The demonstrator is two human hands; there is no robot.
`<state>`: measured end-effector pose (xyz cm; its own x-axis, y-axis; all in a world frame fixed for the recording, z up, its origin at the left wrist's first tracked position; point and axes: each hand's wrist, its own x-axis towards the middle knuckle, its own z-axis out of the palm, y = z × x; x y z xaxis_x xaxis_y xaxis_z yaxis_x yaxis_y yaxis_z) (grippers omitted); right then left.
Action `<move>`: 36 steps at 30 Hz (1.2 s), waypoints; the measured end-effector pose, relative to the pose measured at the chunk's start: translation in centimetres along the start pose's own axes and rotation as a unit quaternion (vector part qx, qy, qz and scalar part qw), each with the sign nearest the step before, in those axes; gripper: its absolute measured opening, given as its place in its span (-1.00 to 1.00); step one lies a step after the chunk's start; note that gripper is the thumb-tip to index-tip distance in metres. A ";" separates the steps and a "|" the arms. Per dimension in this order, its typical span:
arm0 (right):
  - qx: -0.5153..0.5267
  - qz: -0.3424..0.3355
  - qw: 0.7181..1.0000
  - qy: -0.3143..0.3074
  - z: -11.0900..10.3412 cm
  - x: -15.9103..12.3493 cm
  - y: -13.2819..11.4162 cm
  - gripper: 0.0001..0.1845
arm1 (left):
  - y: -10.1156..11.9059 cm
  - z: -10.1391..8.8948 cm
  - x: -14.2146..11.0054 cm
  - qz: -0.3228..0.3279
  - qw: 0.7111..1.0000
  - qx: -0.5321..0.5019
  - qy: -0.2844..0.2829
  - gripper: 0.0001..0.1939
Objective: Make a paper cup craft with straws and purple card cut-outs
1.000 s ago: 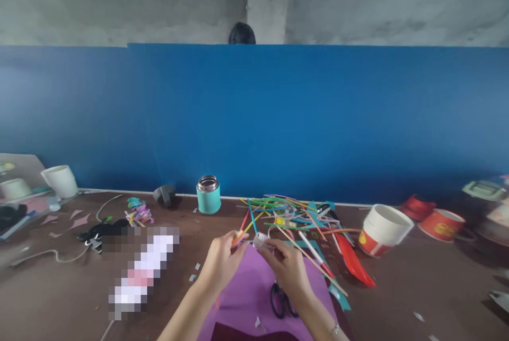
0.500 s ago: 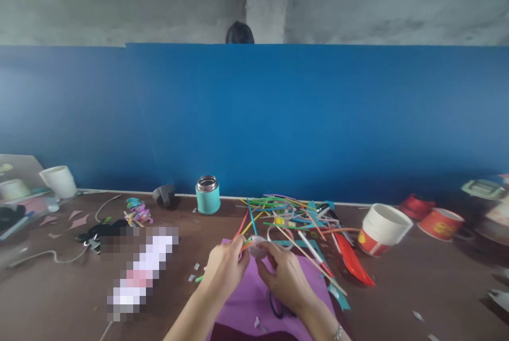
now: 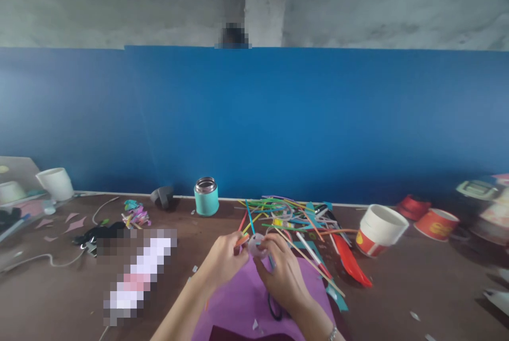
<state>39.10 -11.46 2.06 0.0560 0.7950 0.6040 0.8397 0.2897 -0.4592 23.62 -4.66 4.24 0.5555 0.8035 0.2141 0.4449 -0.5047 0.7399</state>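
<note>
My left hand (image 3: 228, 259) is closed, pinching a thin orange stick (image 3: 242, 240) whose tip shows above the fingers. My right hand (image 3: 280, 267) grips a small roll of clear tape (image 3: 256, 246) between thumb and fingers, close to the left fingertips. Below both hands lies a sheet of purple paper (image 3: 234, 312). A black loop (image 3: 273, 308), like a scissors handle, rests on it, partly hidden by my right hand. Just beyond the hands is a pile of coloured thin sticks (image 3: 278, 206), a blue stick (image 3: 250, 216) among them.
A turquoise metal jar (image 3: 206, 200) stands by the blue partition (image 3: 254, 123). To the right are a red plastic piece (image 3: 352, 264), stacked paper cups (image 3: 382, 229) and a red cup (image 3: 437, 224). At left lie pink scraps (image 3: 75, 224), a cable (image 3: 51, 261) and a white cup (image 3: 55, 183).
My hands have moved slightly apart. The tape roll now shows its flat round side more, and the orange stick has come away from it, angled more upward.
</note>
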 end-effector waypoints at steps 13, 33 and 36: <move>0.128 0.083 0.985 -0.083 -0.9 0.1 -1.3 -0.75 | 0.7 -1.6 1.1 0.000 0.985 -0.119 -0.121 -0.96; 0.224 0.208 0.951 -0.049 -1.5 4.5 1.6 -0.72 | 1.2 -1.8 1.8 -0.130 0.868 -0.432 -0.209 -0.71; 0.259 0.231 0.937 0.033 -1.8 5.1 1.4 -0.64 | 1.7 -0.8 1.7 -0.160 0.814 -0.517 -0.210 -0.69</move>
<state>41.54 -7.92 5.63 0.3972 0.8697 0.2930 0.3440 0.1549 -0.9261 24.73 -3.87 6.40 0.8156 0.5527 -0.1711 -0.0946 0.4191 0.9030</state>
